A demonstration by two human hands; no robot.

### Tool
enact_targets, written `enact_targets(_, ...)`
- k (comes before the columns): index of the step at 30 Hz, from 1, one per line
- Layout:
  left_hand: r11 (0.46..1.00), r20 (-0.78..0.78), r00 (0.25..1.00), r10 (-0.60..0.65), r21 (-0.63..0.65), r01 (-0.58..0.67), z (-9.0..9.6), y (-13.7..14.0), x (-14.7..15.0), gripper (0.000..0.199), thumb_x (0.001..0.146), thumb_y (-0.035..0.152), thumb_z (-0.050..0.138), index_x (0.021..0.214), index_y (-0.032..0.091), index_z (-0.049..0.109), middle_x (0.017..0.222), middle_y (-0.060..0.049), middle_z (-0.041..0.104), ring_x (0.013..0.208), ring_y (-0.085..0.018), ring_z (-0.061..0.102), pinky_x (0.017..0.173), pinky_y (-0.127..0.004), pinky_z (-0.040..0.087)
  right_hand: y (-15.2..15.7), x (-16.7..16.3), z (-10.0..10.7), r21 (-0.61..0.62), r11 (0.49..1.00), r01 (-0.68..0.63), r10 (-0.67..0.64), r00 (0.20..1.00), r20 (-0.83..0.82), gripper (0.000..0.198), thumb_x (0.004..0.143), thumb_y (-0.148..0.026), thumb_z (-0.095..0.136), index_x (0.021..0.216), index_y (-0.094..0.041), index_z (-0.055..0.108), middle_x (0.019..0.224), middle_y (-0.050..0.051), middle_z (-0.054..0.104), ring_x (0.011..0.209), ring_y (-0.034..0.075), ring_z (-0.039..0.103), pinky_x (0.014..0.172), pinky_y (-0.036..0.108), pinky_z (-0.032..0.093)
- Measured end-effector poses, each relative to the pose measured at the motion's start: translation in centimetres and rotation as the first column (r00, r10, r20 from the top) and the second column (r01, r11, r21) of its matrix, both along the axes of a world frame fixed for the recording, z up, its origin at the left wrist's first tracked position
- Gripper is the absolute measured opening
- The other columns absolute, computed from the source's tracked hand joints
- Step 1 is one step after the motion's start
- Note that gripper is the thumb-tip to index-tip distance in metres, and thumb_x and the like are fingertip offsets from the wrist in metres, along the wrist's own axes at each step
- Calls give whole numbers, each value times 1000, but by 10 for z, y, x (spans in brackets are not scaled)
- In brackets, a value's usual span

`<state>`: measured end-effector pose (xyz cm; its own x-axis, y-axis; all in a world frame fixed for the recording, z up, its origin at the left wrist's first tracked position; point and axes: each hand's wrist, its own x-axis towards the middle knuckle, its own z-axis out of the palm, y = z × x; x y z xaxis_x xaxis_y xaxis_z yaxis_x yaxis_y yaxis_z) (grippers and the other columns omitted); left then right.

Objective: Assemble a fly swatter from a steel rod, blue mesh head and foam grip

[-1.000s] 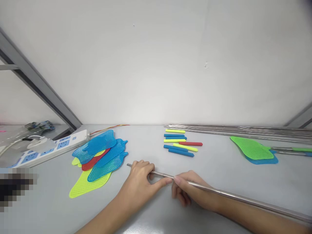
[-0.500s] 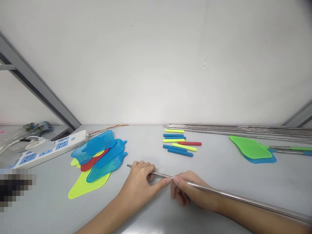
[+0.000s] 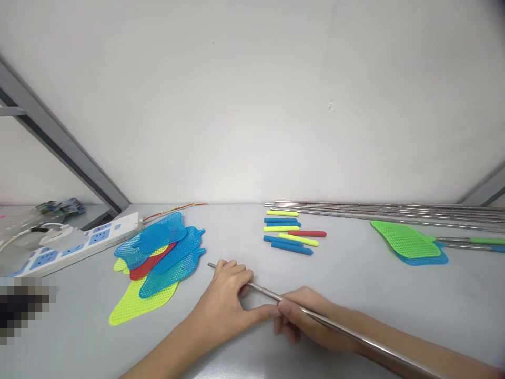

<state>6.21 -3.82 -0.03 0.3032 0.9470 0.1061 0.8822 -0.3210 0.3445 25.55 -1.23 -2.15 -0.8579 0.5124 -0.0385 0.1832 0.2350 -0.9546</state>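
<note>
Head | left hand (image 3: 226, 295): fingers closed over the thin end of a telescopic metal rod (image 3: 339, 327) | right hand (image 3: 305, 317): pinching it farther along | rod: slanting over grey tabletop (image 3: 232, 231), right of mesh flyswatter heads (image 3: 171, 273), nearer than coloured plastic sleeves (image 3: 292, 248)

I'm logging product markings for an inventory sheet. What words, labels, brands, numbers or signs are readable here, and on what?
No text is readable anywhere.
White plastic power strip with blue sockets: any markings are too small to read.
Held silver metal rod: no lettering visible.
Blue, red and yellow mesh plastic paddles: none visible.
Slim blue, yellow and red plastic sticks: none visible.
</note>
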Motion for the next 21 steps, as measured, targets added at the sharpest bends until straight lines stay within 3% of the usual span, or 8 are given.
enact_targets(9, 999, -24, 999, 37, 3, -37, -3, -1, 1, 39, 72, 48, 52, 52, 17, 37, 56, 2, 45, 61, -16, 43, 68, -34, 30, -3, 0, 5, -41, 999, 7, -5, 999, 46, 53, 89, -47, 17, 79, -13, 57, 61, 0, 49, 56, 8, 44, 56, 18, 38)
enact_targets(21, 999, -27, 999, 24, 44, -23, -3, -9, 4, 40, 74, 50, 48, 54, 18, 36, 59, 1, 46, 62, -15, 44, 71, -37, 29, -5, 0, 6, 23, 1000, -5, 4, 997, 75, 54, 89, -45, 16, 80, -14, 59, 62, 0, 51, 56, 8, 46, 57, 17, 39)
